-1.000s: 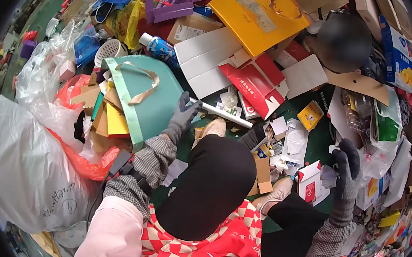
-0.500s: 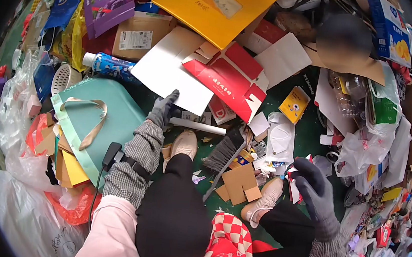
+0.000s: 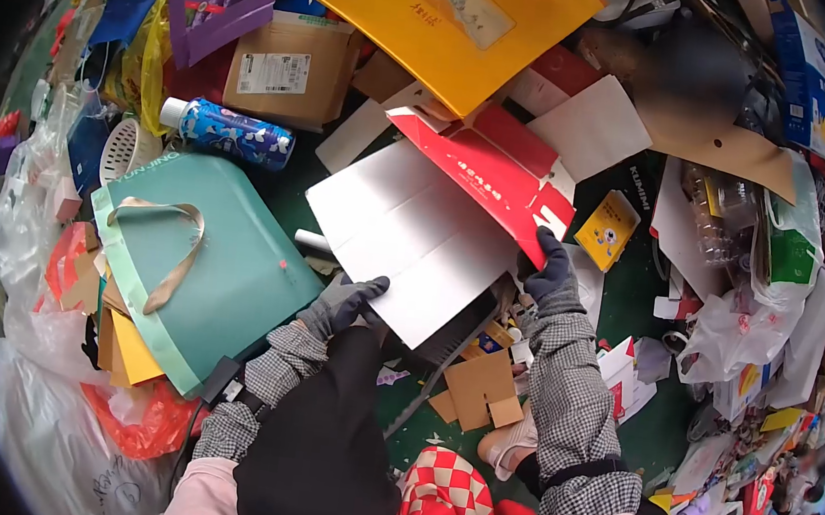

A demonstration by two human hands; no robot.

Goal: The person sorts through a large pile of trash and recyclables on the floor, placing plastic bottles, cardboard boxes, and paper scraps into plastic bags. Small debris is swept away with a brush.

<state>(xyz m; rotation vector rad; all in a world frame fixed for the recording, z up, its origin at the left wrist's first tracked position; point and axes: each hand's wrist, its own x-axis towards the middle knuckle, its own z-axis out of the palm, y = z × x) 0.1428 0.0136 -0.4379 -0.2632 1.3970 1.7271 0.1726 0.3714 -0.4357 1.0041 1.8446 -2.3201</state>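
Note:
My gloved left hand is closed on the near edge of a pale, creased cardboard sheet, thumb lying on top. My gloved right hand grips the lower right corner of a flattened red carton with white print. The carton overlaps the far side of the sheet; whether the right hand also pinches the sheet is hidden. Beneath them, a grey-bristled brush is partly covered. Close to my left hand lies a teal bag with a beige ribbon handle.
A large yellow gift bag and brown box lie ahead. A blue can rests above the teal bag. Cut brown cardboard lies by my shoe. Plastic bags and bottles pile up at the right.
My right hand has come from the lower right to the red carton and grips it. My left hand has drawn the pale sheet nearer, and both pieces have turned and shifted right.

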